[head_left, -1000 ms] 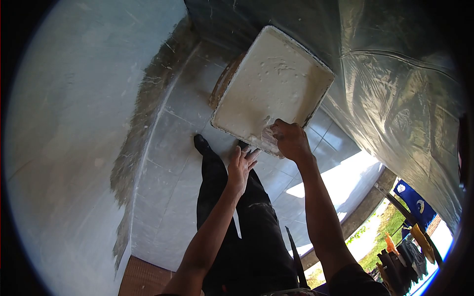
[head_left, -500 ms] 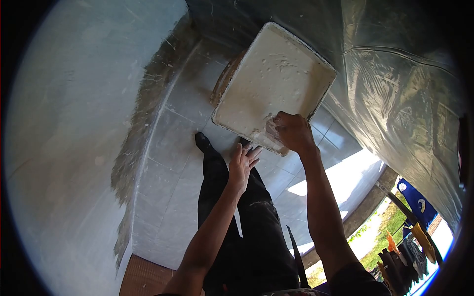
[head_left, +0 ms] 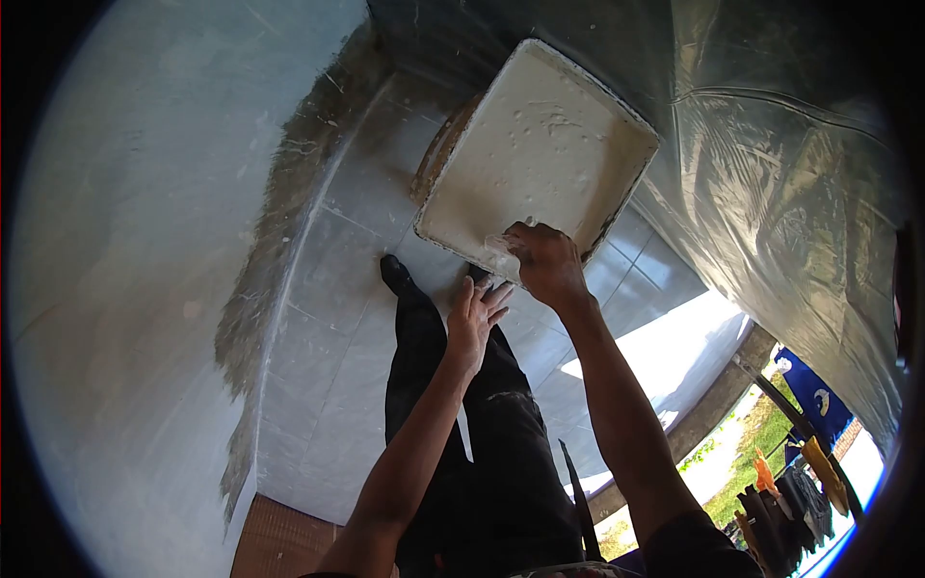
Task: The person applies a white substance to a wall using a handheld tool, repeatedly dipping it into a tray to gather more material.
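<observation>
A square tray [head_left: 441,180] full of creamy white plaster [head_left: 540,144] stands in front of me, its rim crusted with dried material. My right hand [head_left: 549,265] is closed at the near edge of the tray, on a small pale piece [head_left: 501,252] smeared with plaster; I cannot tell its exact kind. Just below that same edge, my left hand [head_left: 472,323] is held with its fingers apart and nothing in it. White residue coats its fingertips.
At left rises a wall [head_left: 145,241] with a rough grey strip along its foot. Plastic sheeting [head_left: 761,183] hangs at right. The tray rests over a brown round support [head_left: 438,154] on the tiled floor [head_left: 328,318]. Hanging clothes [head_left: 790,506] show at lower right.
My right hand has slid left along the tray's near edge with the pale piece, closer to my left hand. The left hand has stayed in place.
</observation>
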Available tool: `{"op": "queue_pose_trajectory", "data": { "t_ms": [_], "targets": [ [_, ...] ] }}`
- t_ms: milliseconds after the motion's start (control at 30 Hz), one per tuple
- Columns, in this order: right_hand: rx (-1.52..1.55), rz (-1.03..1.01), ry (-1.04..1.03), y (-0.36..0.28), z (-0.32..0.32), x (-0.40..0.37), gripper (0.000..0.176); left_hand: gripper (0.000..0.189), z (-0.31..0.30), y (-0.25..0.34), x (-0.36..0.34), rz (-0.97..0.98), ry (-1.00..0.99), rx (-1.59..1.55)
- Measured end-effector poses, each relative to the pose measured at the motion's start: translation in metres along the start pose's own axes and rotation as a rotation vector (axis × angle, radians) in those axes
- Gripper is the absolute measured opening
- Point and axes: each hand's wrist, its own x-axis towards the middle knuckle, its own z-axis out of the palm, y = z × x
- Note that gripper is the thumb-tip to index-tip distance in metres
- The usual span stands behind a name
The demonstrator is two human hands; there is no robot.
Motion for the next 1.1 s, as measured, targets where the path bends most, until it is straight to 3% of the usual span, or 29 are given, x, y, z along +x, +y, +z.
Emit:
{"op": "queue_pose_trajectory", "data": {
  "t_ms": [567, 733, 967, 1100],
  "targets": [
    [0.125, 0.091, -0.025, 0.016, 0.015, -0.012, 0.029, 0.086, 0.002, 0.0, -0.002, 0.016, -0.02, -0.029],
    [0.273, 0.239, -0.006, 0.018, 0.008, -0.012, 0.023, 0.087, 0.003, 0.001, -0.003, 0.002, 0.012, -0.007],
    [0.089, 0.093, -0.105, 0.026, 0.01, 0.002, 0.025, 0.088, 0.003, -0.003, -0.002, 0.035, -0.01, -0.002],
    [0.452, 0.3, -0.095, 0.047, 0.009, 0.004, 0.04, 0.088, 0.008, 0.001, -0.005, -0.009, 0.025, 0.061]
  ]
}}
